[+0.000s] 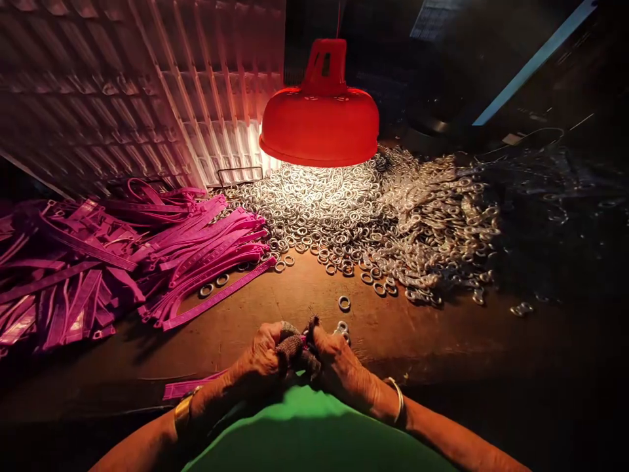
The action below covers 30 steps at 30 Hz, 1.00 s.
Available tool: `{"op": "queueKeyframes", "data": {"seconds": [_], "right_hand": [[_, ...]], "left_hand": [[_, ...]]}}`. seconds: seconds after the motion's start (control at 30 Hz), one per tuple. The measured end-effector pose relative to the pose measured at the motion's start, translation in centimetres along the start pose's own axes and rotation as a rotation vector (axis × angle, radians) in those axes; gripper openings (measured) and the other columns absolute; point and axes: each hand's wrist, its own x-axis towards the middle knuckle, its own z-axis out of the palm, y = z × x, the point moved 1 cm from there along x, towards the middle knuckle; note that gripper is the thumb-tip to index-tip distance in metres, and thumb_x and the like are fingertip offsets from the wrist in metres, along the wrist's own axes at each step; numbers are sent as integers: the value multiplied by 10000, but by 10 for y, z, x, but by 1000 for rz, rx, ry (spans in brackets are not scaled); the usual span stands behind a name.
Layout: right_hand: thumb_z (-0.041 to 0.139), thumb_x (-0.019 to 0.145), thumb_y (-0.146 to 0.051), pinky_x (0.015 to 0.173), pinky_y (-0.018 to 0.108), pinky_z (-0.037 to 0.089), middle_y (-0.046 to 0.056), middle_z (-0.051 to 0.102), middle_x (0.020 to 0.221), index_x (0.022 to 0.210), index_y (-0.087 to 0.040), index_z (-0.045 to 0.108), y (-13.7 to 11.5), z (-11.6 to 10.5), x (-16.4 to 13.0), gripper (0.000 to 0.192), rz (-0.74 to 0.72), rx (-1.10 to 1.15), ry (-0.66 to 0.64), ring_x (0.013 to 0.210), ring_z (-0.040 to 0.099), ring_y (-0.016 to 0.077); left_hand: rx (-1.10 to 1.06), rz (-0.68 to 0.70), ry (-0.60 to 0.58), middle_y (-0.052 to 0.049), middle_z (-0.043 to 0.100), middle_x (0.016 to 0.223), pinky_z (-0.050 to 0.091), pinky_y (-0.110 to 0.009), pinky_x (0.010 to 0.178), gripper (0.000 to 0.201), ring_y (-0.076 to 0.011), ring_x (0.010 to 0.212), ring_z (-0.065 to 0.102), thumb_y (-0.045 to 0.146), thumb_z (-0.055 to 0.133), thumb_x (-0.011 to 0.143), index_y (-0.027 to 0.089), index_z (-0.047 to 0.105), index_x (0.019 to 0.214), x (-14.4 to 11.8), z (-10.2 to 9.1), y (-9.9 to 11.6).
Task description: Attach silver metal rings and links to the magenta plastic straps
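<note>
My left hand (275, 349) and my right hand (337, 354) meet close to my body at the table's near edge, fingers closed around a small bit of pink strap. Dark knitted covers wrap some of the fingers. A pink strap (194, 388) runs out under my left forearm, and a scrap of the same pink shows between the fingertips. Just past my right hand is a small metal clasp (343, 331); whether the hand touches it I cannot tell. One loose metal ring (344, 303) lies a little farther off.
Pink straps (211, 252) are heaped at the left. Metal rings (314, 210) pile up under a red lamp (319, 124), beside a mound of metal clasps (437, 229). A ribbed panel (211, 85) stands behind on the left. The wooden table (275, 298) darkens toward the right.
</note>
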Motion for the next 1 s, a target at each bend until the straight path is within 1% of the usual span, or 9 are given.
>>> {"op": "queueKeyframes", "data": {"seconds": [0.1,0.23,0.4,0.5,0.6,0.7,0.83,0.9,1.0], "right_hand": [[444,814,-230,468,213,252,-9,516,622,848,-197,342,-3,1,-2,113,38,47,-96,494,365,88],[469,766,-173,503,228,287,36,569,698,938,-164,376,-9,-1,0,196,80,49,-229,552,413,111],[473,750,-148,488,242,261,86,611,717,983,-117,403,-14,-3,8,245,134,-73,-359,530,452,124],[467,800,-189,500,252,258,86,627,714,994,-119,441,-14,-6,12,209,129,-167,-386,546,509,146],[477,845,-261,505,259,237,69,624,707,952,-144,473,-12,-11,15,158,95,-323,-350,555,534,150],[538,822,-314,493,260,212,53,618,737,949,-156,477,-11,-18,16,211,14,-415,-237,533,509,130],[576,800,-422,485,232,257,17,586,729,1002,-177,462,-12,-29,18,338,-133,-296,-82,552,489,117],[597,787,-471,490,228,281,5,573,697,971,-184,465,-10,-31,16,365,-176,-233,-23,570,499,121],[540,859,-415,482,228,294,9,590,688,883,-197,469,2,-28,6,230,-152,-168,15,539,493,113]], "left_hand": [[15,-11,-15,-45,616,618,383,-225,508,442,-118,543,529,532,708,674,112,571,690,-3,3,1],[30,-21,-14,0,543,537,341,-206,456,396,-91,483,472,468,725,649,128,527,603,-5,3,3],[-22,-69,0,-5,565,542,342,-203,456,362,-83,474,467,418,755,627,119,553,605,-7,3,6],[-81,-61,-74,-28,597,565,385,-228,502,385,-112,507,516,472,726,662,121,572,624,-6,4,11],[-80,-62,-112,-38,599,586,385,-232,531,415,-120,538,522,510,708,677,123,567,625,-1,2,18],[-22,-54,-83,3,512,555,296,-208,487,453,-80,506,413,554,688,685,129,544,631,8,-3,22],[44,-34,-61,60,348,526,172,-209,456,495,-54,490,248,599,672,678,145,484,619,26,-4,19],[36,-48,-71,63,334,523,135,-221,443,511,-55,480,214,634,650,670,157,473,629,33,1,14],[98,6,-59,47,383,523,166,-226,443,499,-66,477,260,640,620,678,162,486,623,37,8,7]]}}
